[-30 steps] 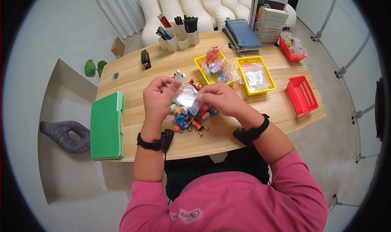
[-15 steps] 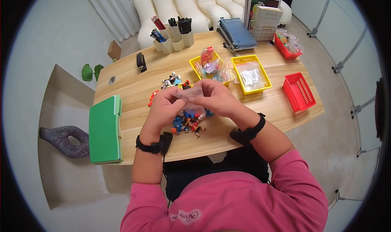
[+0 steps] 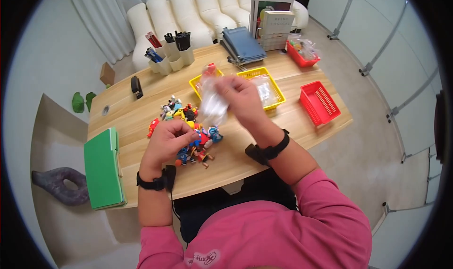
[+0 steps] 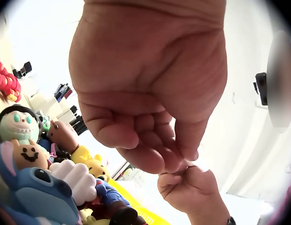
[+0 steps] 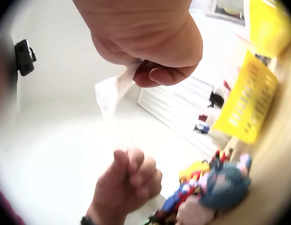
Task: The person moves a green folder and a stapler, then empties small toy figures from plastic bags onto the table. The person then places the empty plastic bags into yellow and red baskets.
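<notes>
The right hand [image 3: 240,99] pinches a clear bag [image 3: 213,103] above the table while the curled, empty left hand [image 3: 166,141] reaches the toys [image 3: 196,144], likely bagging one next, needing a firm grasp.

Pile of small colourful toy figurines [image 3: 188,129] is crowding the table centre, left hand [image 3: 166,141] sitting on its near edge. Bare light wood tabletop [image 3: 134,127] is lying open left of the pile, up to the green folder [image 3: 101,167]. Two yellow plastic baskets [image 3: 273,87] are blocking far-centre; red mesh basket [image 3: 320,103] is blocking right.
</notes>
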`<state>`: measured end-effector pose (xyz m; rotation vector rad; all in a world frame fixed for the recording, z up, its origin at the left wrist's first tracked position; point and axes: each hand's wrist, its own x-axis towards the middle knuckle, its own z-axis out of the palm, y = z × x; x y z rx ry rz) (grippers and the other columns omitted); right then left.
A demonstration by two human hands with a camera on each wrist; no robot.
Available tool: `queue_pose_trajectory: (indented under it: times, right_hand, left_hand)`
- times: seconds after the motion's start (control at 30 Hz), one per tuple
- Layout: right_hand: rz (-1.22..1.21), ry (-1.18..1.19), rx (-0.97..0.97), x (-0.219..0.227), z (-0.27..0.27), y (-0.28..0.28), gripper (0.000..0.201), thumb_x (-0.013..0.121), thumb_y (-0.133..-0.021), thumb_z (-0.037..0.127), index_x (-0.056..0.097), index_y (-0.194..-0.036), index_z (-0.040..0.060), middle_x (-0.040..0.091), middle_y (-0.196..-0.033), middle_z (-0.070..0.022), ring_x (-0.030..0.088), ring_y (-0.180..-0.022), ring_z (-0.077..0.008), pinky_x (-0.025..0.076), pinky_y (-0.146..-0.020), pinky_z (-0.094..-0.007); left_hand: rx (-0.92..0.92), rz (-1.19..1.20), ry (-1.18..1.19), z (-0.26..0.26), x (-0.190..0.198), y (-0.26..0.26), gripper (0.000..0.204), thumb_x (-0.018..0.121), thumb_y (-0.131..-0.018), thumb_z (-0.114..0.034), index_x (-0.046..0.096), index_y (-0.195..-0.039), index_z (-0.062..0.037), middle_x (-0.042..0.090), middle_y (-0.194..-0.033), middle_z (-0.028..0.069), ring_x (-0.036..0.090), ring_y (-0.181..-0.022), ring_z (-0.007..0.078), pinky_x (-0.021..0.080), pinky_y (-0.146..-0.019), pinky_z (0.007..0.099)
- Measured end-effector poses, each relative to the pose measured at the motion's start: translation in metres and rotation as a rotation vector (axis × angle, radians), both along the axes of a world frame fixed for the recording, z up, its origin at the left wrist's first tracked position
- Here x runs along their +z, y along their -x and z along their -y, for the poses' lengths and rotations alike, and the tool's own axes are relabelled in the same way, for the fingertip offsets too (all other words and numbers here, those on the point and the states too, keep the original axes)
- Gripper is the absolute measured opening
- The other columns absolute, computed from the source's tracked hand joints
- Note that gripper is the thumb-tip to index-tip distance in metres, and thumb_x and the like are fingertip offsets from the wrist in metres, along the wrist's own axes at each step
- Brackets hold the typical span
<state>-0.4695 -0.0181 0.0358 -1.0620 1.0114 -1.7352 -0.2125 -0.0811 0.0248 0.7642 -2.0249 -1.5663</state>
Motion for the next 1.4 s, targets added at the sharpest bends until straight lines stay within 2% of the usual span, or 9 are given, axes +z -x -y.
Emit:
queue_pose_trajectory:
  times: [0.3,0.43,0.57,0.63,0.77,0.97,1.1,1.23,1.4]
  right_hand:
    - [-0.790,-0.373,-0.179,0.048,0.000,0.142,0.026,0.082,-0.094,0.019,0.075,-0.109,-0.0018,0.076,-0.093,-0.0038,0.067,-0.079,-0.0091,0.056,-0.072,-0.0260]
    - [-1.357,-0.290,-0.536,0.037,-0.011,0.133,0.042,0.089,-0.082,0.035,0.076,-0.108,0.0045,0.075,-0.099,-0.0151,0.073,-0.093,-0.0302,0.058,-0.083,-0.0408]
    - [-1.561,-0.166,-0.324,0.044,-0.017,0.115,0.039,0.087,-0.080,0.030,0.076,-0.108,0.0068,0.075,-0.098,-0.0139,0.073,-0.094,-0.0325,0.058,-0.085,-0.0417]
    - [-1.549,-0.529,0.116,0.039,-0.008,0.114,0.037,0.085,-0.078,0.028,0.077,-0.109,0.0090,0.076,-0.097,-0.0129,0.073,-0.094,-0.0320,0.058,-0.085,-0.0409]
    - [-1.731,-0.495,0.114,0.038,0.002,0.108,0.029,0.079,-0.081,0.030,0.080,-0.101,0.0099,0.077,-0.095,-0.0159,0.073,-0.090,-0.0350,0.058,-0.081,-0.0426]
    - [-1.521,-0.442,-0.249,0.067,0.014,0.046,0.034,0.071,-0.093,0.040,0.080,-0.092,0.0072,0.074,-0.083,-0.0216,0.072,-0.081,-0.0416,0.058,-0.079,-0.0495]
    - [-1.596,-0.757,-0.285,0.053,0.050,0.034,0.046,0.071,-0.092,0.050,0.081,-0.091,0.0052,0.076,-0.095,-0.0219,0.073,-0.092,-0.0405,0.058,-0.085,-0.0473]
    - [-1.430,-0.497,-0.248,0.037,0.077,0.056,0.046,0.072,-0.092,0.045,0.081,-0.098,0.0008,0.076,-0.094,-0.0246,0.074,-0.094,-0.0404,0.058,-0.085,-0.0461]
    - [-0.910,-0.343,-0.131,0.060,0.065,0.033,0.036,0.082,-0.093,0.032,0.078,-0.092,-0.0037,0.072,-0.075,-0.0064,0.062,-0.067,-0.0102,0.052,-0.064,-0.0286]
  left_hand:
    - [0.100,-0.047,0.021,-0.004,0.010,0.004,0.021,0.079,-0.097,-0.020,0.071,-0.086,-0.0036,0.062,-0.074,-0.0059,0.053,-0.067,0.0020,0.042,-0.060,0.0221]
    - [0.099,-0.064,0.040,-0.006,0.009,0.004,0.022,0.080,-0.097,-0.020,0.071,-0.086,-0.0030,0.061,-0.073,-0.0060,0.052,-0.068,0.0019,0.043,-0.060,0.0226]
    - [0.100,-0.044,0.069,-0.007,0.010,0.004,0.024,0.080,-0.097,-0.021,0.071,-0.086,-0.0020,0.061,-0.073,-0.0060,0.052,-0.068,0.0020,0.043,-0.059,0.0230]
    - [0.107,-0.041,0.074,-0.007,0.011,0.004,0.025,0.080,-0.097,-0.022,0.071,-0.086,-0.0018,0.061,-0.073,-0.0061,0.052,-0.069,0.0021,0.043,-0.059,0.0230]
    - [0.102,-0.023,0.076,-0.003,0.010,0.002,0.026,0.080,-0.097,-0.024,0.071,-0.086,-0.0017,0.061,-0.073,-0.0061,0.052,-0.068,0.0020,0.042,-0.059,0.0232]
    - [0.118,-0.075,0.071,-0.005,0.008,0.002,0.026,0.079,-0.097,-0.024,0.072,-0.087,-0.0014,0.060,-0.069,-0.0057,0.049,-0.063,0.0021,0.040,-0.056,0.0232]
    - [0.110,-0.061,0.084,-0.005,0.010,0.001,0.025,0.079,-0.097,-0.023,0.071,-0.087,-0.0024,0.059,-0.069,-0.0062,0.049,-0.061,0.0013,0.040,-0.053,0.0218]
    - [0.135,-0.072,0.084,0.001,0.005,-0.002,0.023,0.079,-0.098,-0.022,0.072,-0.087,-0.0024,0.059,-0.069,-0.0063,0.049,-0.062,0.0015,0.040,-0.054,0.0225]
    - [0.182,-0.079,0.083,0.001,0.011,-0.005,0.022,0.078,-0.099,-0.022,0.072,-0.091,-0.0026,0.061,-0.073,-0.0059,0.051,-0.066,0.0021,0.042,-0.058,0.0237]
